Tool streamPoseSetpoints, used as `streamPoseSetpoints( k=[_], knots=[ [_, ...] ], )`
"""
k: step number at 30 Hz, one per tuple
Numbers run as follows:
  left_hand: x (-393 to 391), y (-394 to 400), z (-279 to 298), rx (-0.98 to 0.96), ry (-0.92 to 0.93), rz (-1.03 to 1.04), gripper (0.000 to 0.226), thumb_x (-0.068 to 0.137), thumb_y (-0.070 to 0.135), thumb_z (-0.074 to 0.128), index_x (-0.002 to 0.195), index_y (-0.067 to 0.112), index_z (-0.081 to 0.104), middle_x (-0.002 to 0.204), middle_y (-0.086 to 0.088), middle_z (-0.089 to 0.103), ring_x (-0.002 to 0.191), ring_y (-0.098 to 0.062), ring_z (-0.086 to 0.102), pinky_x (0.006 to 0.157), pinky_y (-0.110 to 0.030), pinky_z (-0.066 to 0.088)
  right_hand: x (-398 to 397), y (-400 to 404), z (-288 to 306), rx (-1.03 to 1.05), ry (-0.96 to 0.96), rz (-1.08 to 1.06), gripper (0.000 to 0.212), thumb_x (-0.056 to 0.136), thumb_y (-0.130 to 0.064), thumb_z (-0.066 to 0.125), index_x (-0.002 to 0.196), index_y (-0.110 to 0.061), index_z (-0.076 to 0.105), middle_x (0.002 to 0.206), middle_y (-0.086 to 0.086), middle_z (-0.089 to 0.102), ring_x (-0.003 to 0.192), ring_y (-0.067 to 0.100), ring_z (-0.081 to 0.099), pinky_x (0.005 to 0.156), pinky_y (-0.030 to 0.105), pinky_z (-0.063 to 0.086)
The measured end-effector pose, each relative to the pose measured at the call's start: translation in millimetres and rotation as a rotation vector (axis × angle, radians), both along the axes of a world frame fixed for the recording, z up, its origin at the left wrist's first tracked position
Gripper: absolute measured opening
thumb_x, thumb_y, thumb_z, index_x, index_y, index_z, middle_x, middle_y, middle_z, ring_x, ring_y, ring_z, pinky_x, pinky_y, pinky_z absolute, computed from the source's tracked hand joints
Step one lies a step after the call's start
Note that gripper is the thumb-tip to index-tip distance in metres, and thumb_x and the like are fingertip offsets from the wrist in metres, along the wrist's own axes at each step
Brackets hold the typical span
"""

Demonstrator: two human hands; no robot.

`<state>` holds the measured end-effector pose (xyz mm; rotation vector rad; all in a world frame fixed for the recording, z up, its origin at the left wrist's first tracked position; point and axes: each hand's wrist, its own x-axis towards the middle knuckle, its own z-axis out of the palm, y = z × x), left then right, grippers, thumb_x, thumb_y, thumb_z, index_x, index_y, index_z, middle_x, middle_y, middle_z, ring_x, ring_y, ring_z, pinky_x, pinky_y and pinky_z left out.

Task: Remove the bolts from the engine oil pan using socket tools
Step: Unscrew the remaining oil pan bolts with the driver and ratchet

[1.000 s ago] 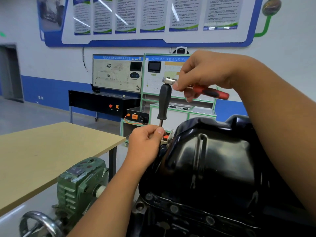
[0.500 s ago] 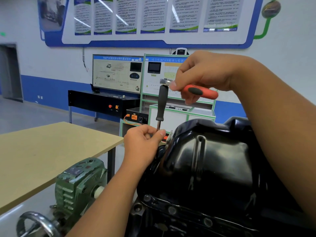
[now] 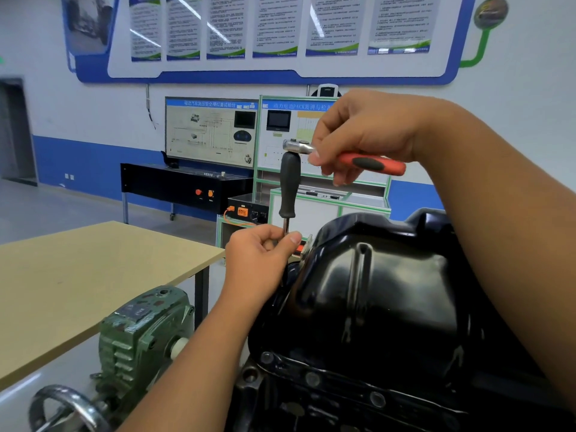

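Ratchet (image 3: 314, 149) gripped level in right hand (image 3: 367, 132), its head atop upright black extension driver (image 3: 289, 188) whose shaft left hand (image 3: 260, 258) pinches directly below, beside oil pan (image 3: 389, 291).

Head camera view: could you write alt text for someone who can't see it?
A right hand holds a red-handled ratchet atop a black extension driver, while the left hand pinches its shaft beside a glossy black oil pan. A tan table stands left.

A glossy black oil pan (image 3: 389, 307) fills the 5 o'clock area; at its 10 o'clock edge a black-handled socket driver (image 3: 289, 188) stands upright under a red-handled ratchet (image 3: 358, 159).
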<state>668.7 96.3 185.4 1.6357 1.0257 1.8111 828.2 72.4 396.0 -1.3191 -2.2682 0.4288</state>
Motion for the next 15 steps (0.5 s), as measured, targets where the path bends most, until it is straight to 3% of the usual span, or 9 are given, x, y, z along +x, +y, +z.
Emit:
streamPoseSetpoints(
  k=[2,5,7,10,12,15],
  knots=[
    [-0.5,-1.7,0.4,-0.004,-0.012,-0.044,0.021,0.094,0.021,0.073,0.077,0.01,0.075,0.049,-0.001,0.038,0.052,-0.01,0.033,0.055,-0.026,0.035,1.2,2.5,-1.0,0.116,-0.058,-0.07,0.011,0.085,-0.01,0.079,0.092,-0.004,0.075,0.085,0.016,0.077,0.072,0.022,0.075,0.067,0.043,0.061],
    [-0.7,-1.3,1.8,-0.005,0.027,-0.021,0.02,0.098,0.021,0.067,0.082,0.013,0.077,0.072,-0.026,0.065,0.065,-0.016,0.054,0.066,-0.034,0.049,1.1,3.3,-2.3,0.176,-0.102,-0.12,0.006,0.086,-0.009,0.078,0.092,-0.007,0.077,0.082,0.014,0.077,0.074,0.023,0.076,0.061,0.038,0.056],
    [-0.2,0.0,2.2,-0.01,0.033,0.012,0.018,0.096,0.021,0.069,0.081,0.015,0.077,0.064,-0.017,0.064,0.06,-0.013,0.051,0.062,-0.031,0.048,1.0,2.5,-1.4,0.085,-0.036,-0.074,0.021,0.086,-0.016,0.08,0.093,0.002,0.072,0.077,0.018,0.075,0.067,0.03,0.074,0.064,0.041,0.062],
    [-0.4,-0.1,2.6,-0.01,-0.009,0.044,0.017,0.092,0.021,0.076,0.076,0.013,0.076,0.044,0.014,0.04,0.045,-0.004,0.035,0.052,-0.012,0.037,-1.0,-1.2,1.6,-0.027,0.028,0.009,0.05,0.074,-0.031,0.086,0.095,0.01,0.067,0.078,0.025,0.071,0.061,0.033,0.071,0.066,0.047,0.063],
    [-1.7,0.4,1.3,0.0,-0.025,0.028,0.017,0.091,0.021,0.077,0.076,0.011,0.076,0.043,0.016,0.035,0.043,-0.003,0.033,0.052,-0.007,0.036,-0.9,-0.4,1.8,-0.016,0.024,0.011,0.039,0.075,-0.023,0.084,0.093,0.008,0.069,0.081,0.024,0.073,0.064,0.032,0.072,0.069,0.047,0.062],
    [-1.8,1.0,-0.6,0.01,-0.052,-0.045,0.019,0.092,0.018,0.075,0.076,0.009,0.074,0.046,0.014,0.03,0.048,-0.005,0.028,0.052,-0.012,0.035,2.7,3.2,0.5,0.15,-0.062,-0.075,0.009,0.081,-0.004,0.079,0.088,-0.009,0.077,0.084,0.018,0.076,0.069,0.023,0.073,0.066,0.042,0.058]
  ],
)
